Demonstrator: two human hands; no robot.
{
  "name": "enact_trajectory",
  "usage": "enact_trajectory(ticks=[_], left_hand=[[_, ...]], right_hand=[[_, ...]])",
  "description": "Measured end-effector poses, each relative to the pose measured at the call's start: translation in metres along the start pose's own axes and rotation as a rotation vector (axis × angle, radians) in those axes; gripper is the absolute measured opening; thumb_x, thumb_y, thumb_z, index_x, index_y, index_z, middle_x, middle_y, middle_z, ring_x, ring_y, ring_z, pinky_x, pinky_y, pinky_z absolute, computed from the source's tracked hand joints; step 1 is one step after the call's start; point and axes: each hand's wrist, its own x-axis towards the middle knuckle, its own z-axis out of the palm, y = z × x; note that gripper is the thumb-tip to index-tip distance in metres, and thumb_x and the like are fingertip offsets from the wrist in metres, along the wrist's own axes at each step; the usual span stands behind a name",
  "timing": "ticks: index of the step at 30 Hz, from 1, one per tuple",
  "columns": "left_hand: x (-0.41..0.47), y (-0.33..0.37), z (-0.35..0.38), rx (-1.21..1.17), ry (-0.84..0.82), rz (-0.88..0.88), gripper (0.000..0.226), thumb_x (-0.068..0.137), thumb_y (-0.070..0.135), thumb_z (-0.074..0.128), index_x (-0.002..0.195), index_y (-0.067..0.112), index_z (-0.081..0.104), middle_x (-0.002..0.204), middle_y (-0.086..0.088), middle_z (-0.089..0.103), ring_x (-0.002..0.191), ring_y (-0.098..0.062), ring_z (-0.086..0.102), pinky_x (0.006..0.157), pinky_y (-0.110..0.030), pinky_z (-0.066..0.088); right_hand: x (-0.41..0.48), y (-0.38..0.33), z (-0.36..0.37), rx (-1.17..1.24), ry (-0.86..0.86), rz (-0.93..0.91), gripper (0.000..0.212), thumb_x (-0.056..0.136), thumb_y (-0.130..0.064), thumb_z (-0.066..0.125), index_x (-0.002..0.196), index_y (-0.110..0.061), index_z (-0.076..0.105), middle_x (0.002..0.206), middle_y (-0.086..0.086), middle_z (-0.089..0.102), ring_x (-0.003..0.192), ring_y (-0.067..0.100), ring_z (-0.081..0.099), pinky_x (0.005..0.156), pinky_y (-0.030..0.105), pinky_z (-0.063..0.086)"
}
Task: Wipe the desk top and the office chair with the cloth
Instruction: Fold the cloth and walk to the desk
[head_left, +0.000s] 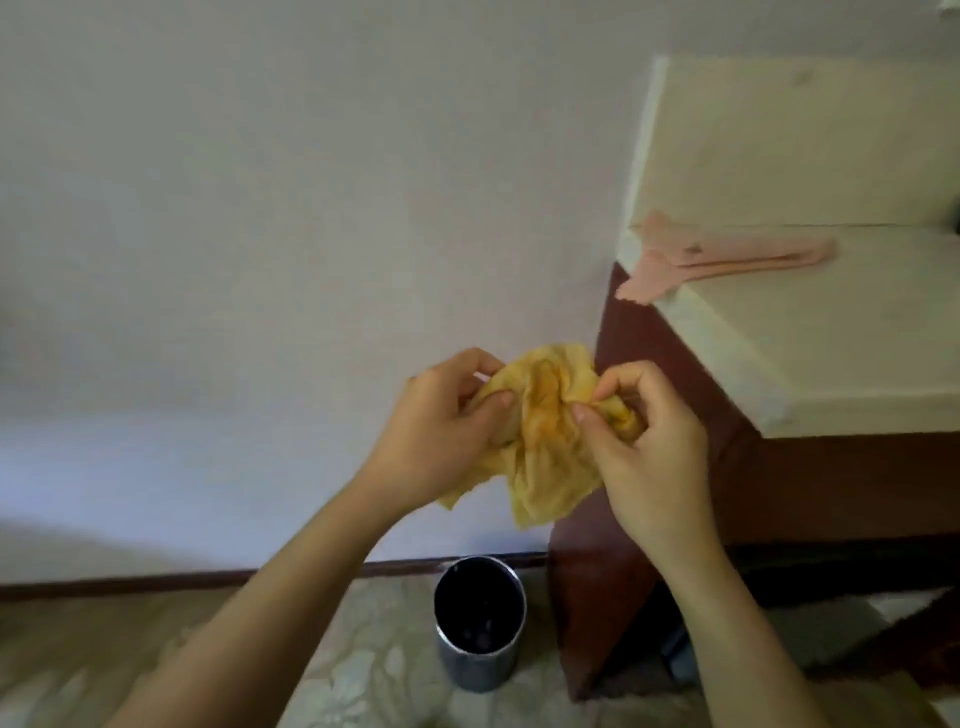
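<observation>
A crumpled yellow cloth hangs in the air between both hands, to the left of the desk. My left hand pinches its left edge with thumb and fingers. My right hand pinches its upper right part, fingers curled into the folds. The desk stands at the right, with a pale cream top and dark reddish-brown sides. The office chair is out of view.
A pink cloth lies on the desk's far left corner, one end hanging over the edge. A round metal bin with a dark inside stands on the patterned floor below the hands. A plain wall fills the left.
</observation>
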Motion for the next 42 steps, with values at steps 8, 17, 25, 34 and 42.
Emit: enact_trajectory(ticks=[8, 17, 25, 34, 42], left_hand=[[-0.210, -0.101, -0.141, 0.000, 0.483, -0.489, 0.019, 0.088, 0.010, 0.061, 0.089, 0.027, 0.069, 0.076, -0.005, 0.072, 0.068, -0.022, 0.066, 0.066, -0.046, 0.053], [-0.421, -0.148, -0.287, 0.027, 1.103, -0.682, 0.030, 0.088, 0.012, 0.062, 0.084, 0.041, 0.070, 0.081, 0.014, 0.072, 0.079, -0.003, 0.067, 0.072, -0.025, 0.054], [-0.541, -0.169, -0.419, 0.138, 1.247, -0.731, 0.038, 0.085, 0.014, 0.061, 0.078, 0.050, 0.070, 0.079, 0.020, 0.071, 0.078, 0.004, 0.064, 0.068, -0.017, 0.051], [-0.609, -0.221, -0.506, 0.136, 1.255, -0.861, 0.026, 0.087, 0.014, 0.060, 0.084, 0.039, 0.068, 0.076, 0.024, 0.069, 0.078, 0.007, 0.063, 0.066, -0.008, 0.050], [-0.614, -0.324, -0.633, 0.075, 1.325, -1.021, 0.016, 0.090, 0.019, 0.058, 0.095, 0.022, 0.073, 0.085, 0.005, 0.071, 0.084, -0.009, 0.065, 0.074, -0.022, 0.053]], right_hand=[[-0.110, -0.076, 0.163, 0.260, -0.633, -0.099, 0.036, 0.081, -0.008, 0.072, 0.091, -0.037, 0.052, 0.091, -0.014, 0.063, 0.083, 0.001, 0.061, 0.069, 0.012, 0.047], [-0.256, -0.208, 0.350, 0.254, -1.254, -0.443, 0.023, 0.079, -0.015, 0.073, 0.081, -0.030, 0.057, 0.080, -0.016, 0.062, 0.079, 0.003, 0.061, 0.072, 0.031, 0.055], [-0.372, -0.332, 0.465, 0.499, -1.523, -0.160, 0.019, 0.084, -0.036, 0.067, 0.089, -0.025, 0.052, 0.080, -0.007, 0.066, 0.072, -0.001, 0.062, 0.056, 0.011, 0.047], [-0.456, -0.403, 0.581, 0.619, -1.814, 0.388, 0.038, 0.086, -0.027, 0.067, 0.120, -0.028, 0.052, 0.104, -0.004, 0.071, 0.092, 0.009, 0.069, 0.075, 0.025, 0.056], [-0.474, -0.471, 0.759, 0.625, -1.767, 0.104, 0.023, 0.093, -0.018, 0.058, 0.111, -0.028, 0.046, 0.094, 0.004, 0.064, 0.085, 0.015, 0.063, 0.072, 0.030, 0.053]])
